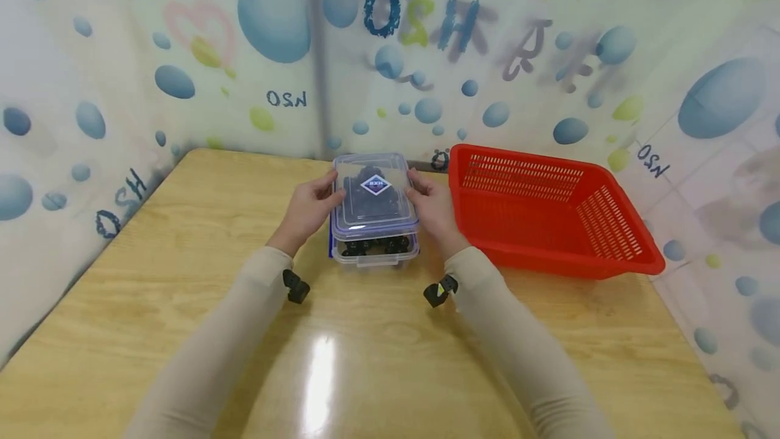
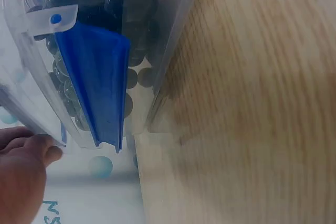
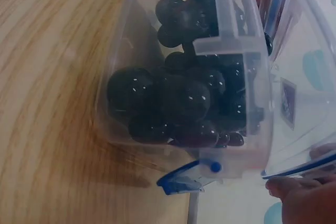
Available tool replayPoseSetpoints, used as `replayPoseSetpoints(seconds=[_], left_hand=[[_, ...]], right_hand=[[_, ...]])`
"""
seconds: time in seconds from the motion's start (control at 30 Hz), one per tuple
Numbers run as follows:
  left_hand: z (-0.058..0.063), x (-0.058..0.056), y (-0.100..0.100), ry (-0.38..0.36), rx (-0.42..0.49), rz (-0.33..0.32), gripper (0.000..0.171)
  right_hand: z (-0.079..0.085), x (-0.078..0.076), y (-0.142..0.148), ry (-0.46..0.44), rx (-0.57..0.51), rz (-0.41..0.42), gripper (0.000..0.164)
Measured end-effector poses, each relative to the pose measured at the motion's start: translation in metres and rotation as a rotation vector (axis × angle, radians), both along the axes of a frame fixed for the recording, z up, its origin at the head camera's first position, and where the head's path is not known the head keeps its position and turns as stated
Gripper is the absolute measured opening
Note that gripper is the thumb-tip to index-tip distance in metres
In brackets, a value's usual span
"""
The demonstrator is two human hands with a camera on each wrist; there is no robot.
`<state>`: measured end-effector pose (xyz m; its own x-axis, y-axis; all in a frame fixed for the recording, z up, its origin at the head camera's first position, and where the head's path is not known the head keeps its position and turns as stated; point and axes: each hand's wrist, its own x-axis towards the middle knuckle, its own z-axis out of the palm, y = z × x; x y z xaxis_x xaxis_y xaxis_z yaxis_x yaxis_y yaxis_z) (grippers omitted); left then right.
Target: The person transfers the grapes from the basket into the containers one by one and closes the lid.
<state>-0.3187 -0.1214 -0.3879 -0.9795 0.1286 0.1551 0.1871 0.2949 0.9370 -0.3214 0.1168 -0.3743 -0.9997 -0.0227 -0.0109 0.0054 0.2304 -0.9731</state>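
A clear plastic lid (image 1: 373, 212) with a purplish rim and a diamond-shaped label is held by its two sides. My left hand (image 1: 305, 212) pinches the left edge and my right hand (image 1: 434, 210) the right edge. Below it stands a clear plastic food container (image 1: 376, 260), its near end showing past the lid. Shiny dark round pieces (image 3: 181, 98), grape-like in shape, fill much of the box. The left wrist view shows a blue latch (image 2: 100, 87) hanging along one side; another blue latch (image 3: 181, 178) sticks outward in the right wrist view. Lid and box rim stand apart there.
A red plastic basket (image 1: 518, 222) with slotted walls stands right of the container, close to my right hand. The wooden table (image 1: 201, 222) meets a patterned curtain (image 1: 244, 87) at its back edge. Small black devices (image 1: 296, 286) are strapped to both wrists.
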Motion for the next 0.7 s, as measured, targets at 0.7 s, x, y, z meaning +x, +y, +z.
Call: replayPoseSetpoints(seconds=[0.7], left_hand=[[0.006,0.002,0.000,-0.101,-0.327,-0.021,0.057]], right_hand=[[-0.007,0.015,-0.007,-0.089,0.136,-0.041,0.047]])
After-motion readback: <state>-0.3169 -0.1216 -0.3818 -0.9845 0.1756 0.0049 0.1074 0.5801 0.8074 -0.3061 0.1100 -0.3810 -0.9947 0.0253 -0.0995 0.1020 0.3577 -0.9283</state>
